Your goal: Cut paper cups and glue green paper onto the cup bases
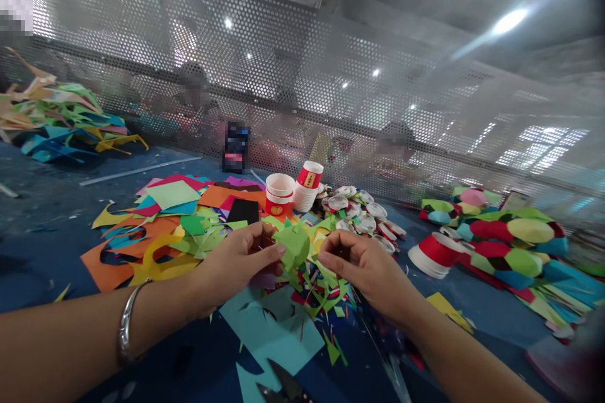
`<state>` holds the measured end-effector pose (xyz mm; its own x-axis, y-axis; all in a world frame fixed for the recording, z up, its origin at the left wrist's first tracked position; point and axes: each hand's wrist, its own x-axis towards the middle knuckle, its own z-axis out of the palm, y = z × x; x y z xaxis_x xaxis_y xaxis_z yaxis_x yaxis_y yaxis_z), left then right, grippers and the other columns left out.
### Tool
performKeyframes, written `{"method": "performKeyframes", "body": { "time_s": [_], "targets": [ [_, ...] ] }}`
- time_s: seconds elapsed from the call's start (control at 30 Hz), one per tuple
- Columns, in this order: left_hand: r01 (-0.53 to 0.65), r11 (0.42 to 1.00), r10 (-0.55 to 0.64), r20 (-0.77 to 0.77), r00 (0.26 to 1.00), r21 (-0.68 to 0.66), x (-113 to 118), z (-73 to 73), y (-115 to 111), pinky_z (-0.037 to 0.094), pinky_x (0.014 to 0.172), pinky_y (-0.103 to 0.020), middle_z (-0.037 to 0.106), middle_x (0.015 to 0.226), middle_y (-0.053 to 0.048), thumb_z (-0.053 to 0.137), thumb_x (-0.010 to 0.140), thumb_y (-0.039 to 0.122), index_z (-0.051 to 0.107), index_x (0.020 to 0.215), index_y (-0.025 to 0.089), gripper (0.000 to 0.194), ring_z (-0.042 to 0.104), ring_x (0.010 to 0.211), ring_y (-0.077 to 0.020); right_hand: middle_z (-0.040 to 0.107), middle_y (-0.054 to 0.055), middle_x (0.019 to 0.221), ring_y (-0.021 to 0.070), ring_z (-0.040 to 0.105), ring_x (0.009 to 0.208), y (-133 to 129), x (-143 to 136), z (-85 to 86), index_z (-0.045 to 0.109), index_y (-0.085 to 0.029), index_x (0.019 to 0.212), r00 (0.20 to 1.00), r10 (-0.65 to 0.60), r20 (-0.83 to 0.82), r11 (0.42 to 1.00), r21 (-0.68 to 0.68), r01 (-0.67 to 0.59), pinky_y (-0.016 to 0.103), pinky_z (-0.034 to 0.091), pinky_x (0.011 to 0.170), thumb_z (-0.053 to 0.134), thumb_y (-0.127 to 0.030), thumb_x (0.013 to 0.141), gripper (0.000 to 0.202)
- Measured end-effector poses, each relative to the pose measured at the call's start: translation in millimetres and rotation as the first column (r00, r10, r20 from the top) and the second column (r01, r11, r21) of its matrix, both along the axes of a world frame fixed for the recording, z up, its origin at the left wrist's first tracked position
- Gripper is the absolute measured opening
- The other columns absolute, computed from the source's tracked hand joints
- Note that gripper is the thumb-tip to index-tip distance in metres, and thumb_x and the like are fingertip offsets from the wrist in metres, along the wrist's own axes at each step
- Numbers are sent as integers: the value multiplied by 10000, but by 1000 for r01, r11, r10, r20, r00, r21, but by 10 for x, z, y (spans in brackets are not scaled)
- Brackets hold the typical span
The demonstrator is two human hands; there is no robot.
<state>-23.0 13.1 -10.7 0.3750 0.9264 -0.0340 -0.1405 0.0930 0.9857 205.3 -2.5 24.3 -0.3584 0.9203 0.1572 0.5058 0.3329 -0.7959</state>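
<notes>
My left hand (253, 255), with a silver bangle on its wrist, pinches a round light-green paper piece (293, 244) between thumb and fingers. To the right of that piece, my right hand (362, 261) is closed, thumb against curled fingers. What those fingers hold, if anything, is hidden. Beneath both hands lie green paper scraps and small colourful clippings. Nearer to me rests a light-blue paper sheet (288, 330) with cut edges. A pair of dark scissors (286, 384) lies at the bottom edge, partly out of view.
Cut coloured sheets (172, 195) spread left of centre. Red-and-white paper cups (279, 201) stand behind my hands, beside a heap of round pieces (363, 208). Another cup (435, 253) is tipped at right, near colourful paper balls (510, 233). A phone (235, 146) leans against the perforated metal screen.
</notes>
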Motion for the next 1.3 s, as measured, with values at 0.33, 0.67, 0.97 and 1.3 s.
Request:
{"method": "performKeyframes", "body": {
  "time_s": [0.33, 0.67, 0.97, 1.3],
  "targets": [
    [149, 971, -143, -44, 989, 187, -5, -105, 22, 467, 589, -242, 655, 800, -21, 672, 820, 333, 644, 938, 198, 182, 614, 648, -141, 531, -13, 775, 134, 480, 691, 3, -33, -40, 574, -200, 852, 996, -24, -89, 999, -36, 21, 253, 400, 599, 611, -429, 898, 236],
    [158, 984, -157, -23, 987, 81, -27, -83, 17, 494, 653, -247, 682, 841, -38, 702, 804, 340, 652, 945, 193, 210, 639, 712, -148, 529, -22, 771, 127, 473, 676, -49, -69, -9, 583, -200, 849, 980, -61, -190, 993, -109, 41, 251, 404, 602, 638, -416, 883, 226],
    [147, 989, -146, -21, 989, 19, -37, -39, 1, 499, 672, -249, 684, 813, -27, 700, 807, 345, 665, 915, 200, 184, 625, 695, -131, 527, -19, 768, 130, 479, 691, -36, -39, -45, 599, -193, 854, 938, -128, -323, 986, -142, 85, 238, 398, 575, 657, -413, 878, 229],
    [163, 986, -163, 28, 986, 17, -15, 1, -13, 488, 681, -243, 671, 839, -28, 705, 812, 300, 609, 974, 182, 223, 625, 730, -130, 532, -27, 762, 122, 471, 689, -82, -110, -52, 588, -193, 843, 965, -109, -240, 984, -164, 70, 247, 378, 607, 630, -369, 898, 189]
  ]
}}
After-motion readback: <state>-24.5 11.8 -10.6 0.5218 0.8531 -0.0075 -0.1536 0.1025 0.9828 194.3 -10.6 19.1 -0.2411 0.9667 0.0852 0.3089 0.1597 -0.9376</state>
